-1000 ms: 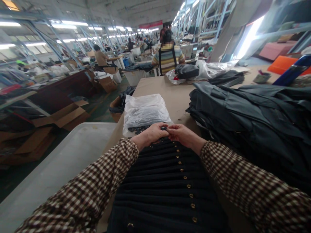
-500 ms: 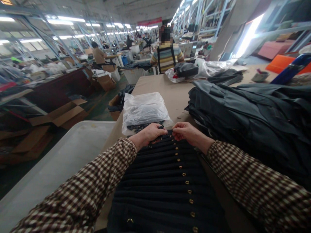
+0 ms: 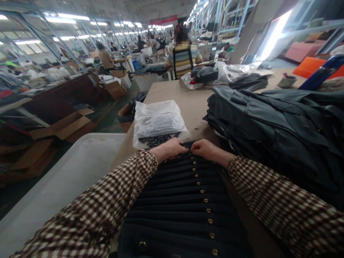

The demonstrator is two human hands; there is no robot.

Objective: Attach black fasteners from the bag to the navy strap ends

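A row of overlapping dark fabric pieces (image 3: 172, 200) lies before me, a line of small gold-coloured rings running down its right part. At the far end of this row my left hand (image 3: 170, 148) is closed around small dark pieces with metal rings, partly hidden under the fingers. My right hand (image 3: 205, 148) is pinched just to the right of it, at the far edge of the fabric; what sits between its fingertips is too small to make out. Just beyond my left hand lies a clear plastic bag (image 3: 161, 116), with small black pieces with metal bits (image 3: 154, 140) at its near end.
A tall pile of dark fabric (image 3: 268, 122) covers the right side of the brown-topped table (image 3: 166, 91). To the left stands a pale bin (image 3: 88, 161), with open cardboard boxes (image 3: 67, 125) past it. A person in a striped top (image 3: 184, 61) sits ahead.
My left hand has moved slightly right and down, closer to the fabric's far edge, its fingers now lower over the small pieces. The right hand stays pinched near the same spot.
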